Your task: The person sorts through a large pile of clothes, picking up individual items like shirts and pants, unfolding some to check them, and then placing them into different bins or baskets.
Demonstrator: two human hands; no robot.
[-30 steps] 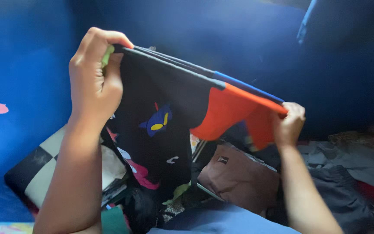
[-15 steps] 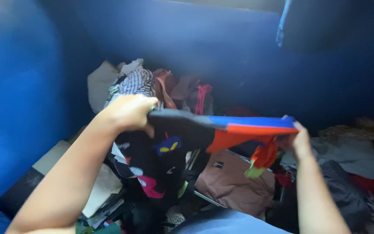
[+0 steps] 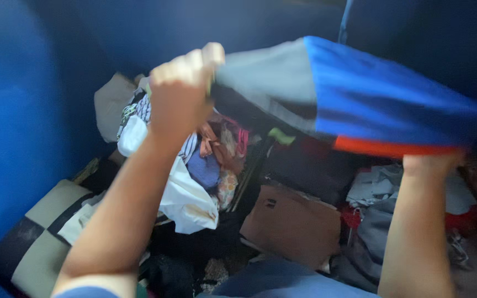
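My left hand grips one end of a black, blue and orange garment and holds it up above a heap of clothes. My right hand holds the other end, with its fingers mostly hidden under the cloth. The garment is stretched nearly flat between both hands, blue panel on top, an orange strip along its lower edge. It is blurred by motion.
Below lies a pile of mixed clothes: a white piece, a brown garment, grey clothing at the right, a striped item. A black-and-cream checked cushion sits at lower left. Blue walls surround the pile.
Both hands have swung the garment up and away from me, so it now lies flat with the blue side up. The black front with coloured shapes has turned out of sight.
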